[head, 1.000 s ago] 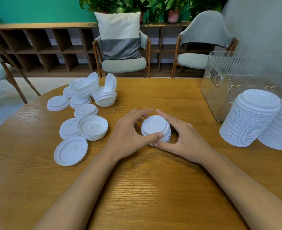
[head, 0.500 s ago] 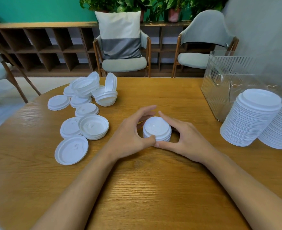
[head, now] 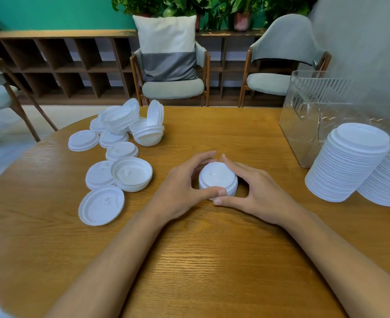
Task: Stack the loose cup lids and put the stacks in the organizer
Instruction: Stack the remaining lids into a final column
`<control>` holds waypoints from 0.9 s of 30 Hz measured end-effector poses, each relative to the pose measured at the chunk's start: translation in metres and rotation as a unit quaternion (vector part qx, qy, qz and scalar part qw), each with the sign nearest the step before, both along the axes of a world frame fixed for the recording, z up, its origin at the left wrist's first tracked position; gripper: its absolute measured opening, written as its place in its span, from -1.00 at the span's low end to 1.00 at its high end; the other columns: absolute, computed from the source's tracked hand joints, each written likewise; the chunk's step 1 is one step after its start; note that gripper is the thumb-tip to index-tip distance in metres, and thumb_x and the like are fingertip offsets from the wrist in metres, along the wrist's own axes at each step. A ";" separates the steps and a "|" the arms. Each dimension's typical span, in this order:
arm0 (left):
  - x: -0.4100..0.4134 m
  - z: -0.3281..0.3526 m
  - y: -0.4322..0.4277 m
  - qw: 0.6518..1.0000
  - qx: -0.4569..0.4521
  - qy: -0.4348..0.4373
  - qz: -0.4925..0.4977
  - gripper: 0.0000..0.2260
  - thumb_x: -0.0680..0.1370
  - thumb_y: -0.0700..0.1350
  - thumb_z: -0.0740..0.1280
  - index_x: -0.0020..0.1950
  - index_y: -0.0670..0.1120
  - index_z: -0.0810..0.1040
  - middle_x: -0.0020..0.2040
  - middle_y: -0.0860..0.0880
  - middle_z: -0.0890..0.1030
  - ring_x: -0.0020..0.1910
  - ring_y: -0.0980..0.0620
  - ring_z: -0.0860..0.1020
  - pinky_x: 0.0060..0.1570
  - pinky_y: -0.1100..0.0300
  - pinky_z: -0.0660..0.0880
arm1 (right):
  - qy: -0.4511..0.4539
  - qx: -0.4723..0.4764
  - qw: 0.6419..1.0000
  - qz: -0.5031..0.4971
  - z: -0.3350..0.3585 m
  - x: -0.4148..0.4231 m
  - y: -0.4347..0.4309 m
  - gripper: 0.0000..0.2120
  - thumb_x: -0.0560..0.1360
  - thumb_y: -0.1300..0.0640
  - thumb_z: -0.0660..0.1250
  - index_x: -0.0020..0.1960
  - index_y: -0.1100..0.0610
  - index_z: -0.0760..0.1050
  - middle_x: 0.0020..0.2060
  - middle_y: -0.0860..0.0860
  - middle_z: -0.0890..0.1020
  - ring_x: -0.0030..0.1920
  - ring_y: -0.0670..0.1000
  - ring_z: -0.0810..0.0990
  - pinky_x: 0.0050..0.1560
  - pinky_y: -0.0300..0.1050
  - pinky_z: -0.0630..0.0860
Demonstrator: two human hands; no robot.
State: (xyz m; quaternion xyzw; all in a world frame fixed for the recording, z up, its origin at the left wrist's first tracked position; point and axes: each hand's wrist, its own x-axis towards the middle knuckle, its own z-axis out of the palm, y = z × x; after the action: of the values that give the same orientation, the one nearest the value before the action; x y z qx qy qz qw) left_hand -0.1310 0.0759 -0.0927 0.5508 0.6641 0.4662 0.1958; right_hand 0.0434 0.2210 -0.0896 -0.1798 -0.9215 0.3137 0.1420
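Near the organizer (head: pixel 309 120), left hand (head: pixel 178 191) and right hand (head: pixel 260 191) grip a lid stack (head: pixel 217 177)

Bright, even daylight (glossy glare on wood), edges warped and blurred.

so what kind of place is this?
Likely a café or lounge seating area, not a lab: pale-green cushioned wooden armchairs at a round wooden table, a low wooden cubby shelf topped with potted plants, and tall stacks of white plastic cup lids.
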 end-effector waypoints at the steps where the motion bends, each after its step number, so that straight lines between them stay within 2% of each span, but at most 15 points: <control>1: 0.000 -0.001 0.000 1.000 0.000 -0.003 -0.002 -0.24 0.44 0.00 0.64 0.58 0.06 0.40 0.39 0.14 0.59 0.41 0.22 0.51 0.47 0.01 0.44 | 0.004 0.003 1.000 -0.001 -0.001 0.000 0.000 0.05 0.37 -0.31 0.54 0.69 -0.04 0.12 0.61 -0.17 0.28 0.52 -0.33 0.16 0.35 -0.62 0.03; 7: 0.005 -0.001 -0.007 0.999 0.006 0.043 0.005 -0.33 0.53 0.18 0.50 0.59 0.07 0.39 0.46 0.18 0.52 0.47 0.23 0.45 0.48 0.02 0.42 | 0.022 0.008 1.000 -0.005 -0.003 -0.001 -0.002 0.01 0.37 -0.32 0.53 0.67 -0.07 0.18 0.57 -0.15 0.37 0.52 -0.24 0.29 0.41 -0.51 0.16; 11: 0.011 0.012 -0.018 0.989 0.090 0.092 0.066 -0.62 0.63 0.00 0.45 0.43 0.01 0.56 0.29 0.15 0.61 0.34 0.15 0.54 0.34 0.09 0.52 | 0.039 0.001 0.999 -0.003 -0.001 -0.003 -0.010 -0.09 0.39 -0.28 0.57 0.63 -0.14 0.26 0.50 -0.18 0.44 0.47 -0.23 0.39 0.49 -0.21 0.33; 15: -0.005 0.020 -0.037 0.967 0.134 0.188 0.106 -0.77 0.62 -0.13 0.45 0.28 -0.06 0.65 0.18 0.08 0.63 0.20 0.12 0.59 0.16 0.13 0.57 | 0.025 0.023 0.999 0.006 0.000 -0.012 -0.023 -0.15 0.40 -0.34 0.54 0.60 -0.17 0.31 0.38 -0.23 0.49 0.39 -0.18 0.43 0.43 -0.10 0.38; 17: -0.018 0.022 -0.054 0.957 0.110 0.241 0.116 -0.78 0.61 -0.12 0.45 0.26 -0.05 0.65 0.17 0.07 0.61 0.16 0.13 0.58 0.13 0.14 0.56 | 0.024 0.028 0.999 0.008 0.000 -0.017 -0.029 -0.16 0.41 -0.31 0.54 0.59 -0.17 0.32 0.37 -0.23 0.48 0.39 -0.17 0.42 0.43 -0.15 0.35; 20: -0.041 0.026 -0.083 0.936 0.048 0.319 0.138 -0.77 0.58 -0.04 0.46 0.23 -0.03 0.66 0.18 0.04 0.62 0.16 0.01 0.59 0.11 0.05 0.54 | 0.029 0.034 0.999 -0.002 0.000 -0.026 -0.040 -0.18 0.42 -0.24 0.57 0.58 -0.13 0.34 0.37 -0.20 0.48 0.36 -0.21 0.39 0.34 -0.48 0.22; 21: -0.049 0.028 -0.092 0.927 0.023 0.346 0.145 -0.75 0.57 -0.01 0.47 0.22 -0.03 0.66 0.19 0.04 0.63 0.18 -0.02 0.59 0.13 0.06 0.49 | 0.030 0.035 0.999 -0.004 0.001 -0.029 -0.044 -0.18 0.41 -0.23 0.58 0.58 -0.12 0.35 0.38 -0.19 0.49 0.36 -0.20 0.39 0.33 -0.51 0.20; 22: -0.056 0.030 -0.100 0.916 -0.005 0.370 0.152 -0.72 0.55 0.03 0.47 0.23 -0.03 0.66 0.21 0.04 0.63 0.22 -0.03 0.58 0.14 0.10 0.41 | 0.031 0.034 0.999 -0.004 0.001 -0.034 -0.048 -0.18 0.41 -0.25 0.58 0.58 -0.13 0.35 0.38 -0.18 0.49 0.38 -0.17 0.40 0.39 -0.43 0.23; 24: -0.068 0.031 -0.114 0.902 -0.055 0.396 0.165 -0.66 0.54 0.11 0.47 0.26 0.00 0.65 0.28 0.06 0.62 0.28 0.00 0.55 0.15 0.14 0.29 | 0.031 0.029 0.999 -0.003 0.001 -0.042 -0.056 -0.18 0.40 -0.27 0.57 0.57 -0.15 0.35 0.38 -0.19 0.49 0.41 -0.09 0.42 0.47 -0.14 0.33; 25: -0.074 0.029 -0.120 0.903 -0.068 0.389 0.168 -0.64 0.55 0.13 0.46 0.28 0.01 0.65 0.30 0.07 0.60 0.30 0.01 0.54 0.16 0.14 0.30 | 0.033 0.029 0.999 -0.004 0.001 -0.046 -0.059 -0.18 0.40 -0.27 0.57 0.57 -0.14 0.36 0.38 -0.19 0.50 0.41 -0.08 0.43 0.46 -0.08 0.34; 27: -0.081 0.022 -0.128 0.923 -0.067 0.342 0.161 -0.65 0.55 0.14 0.46 0.28 0.03 0.64 0.30 0.10 0.59 0.30 0.05 0.53 0.21 0.07 0.45 | 0.040 0.035 0.999 -0.008 0.001 -0.052 -0.063 -0.19 0.40 -0.24 0.58 0.57 -0.11 0.38 0.38 -0.17 0.51 0.40 -0.11 0.44 0.43 -0.17 0.32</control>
State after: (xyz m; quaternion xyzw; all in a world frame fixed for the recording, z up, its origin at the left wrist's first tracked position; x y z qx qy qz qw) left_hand -0.2116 -0.0522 -0.0703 0.5482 0.8000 0.2288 -0.0845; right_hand -0.0086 0.1578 -0.0891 -0.1693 -0.9241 0.2867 0.1876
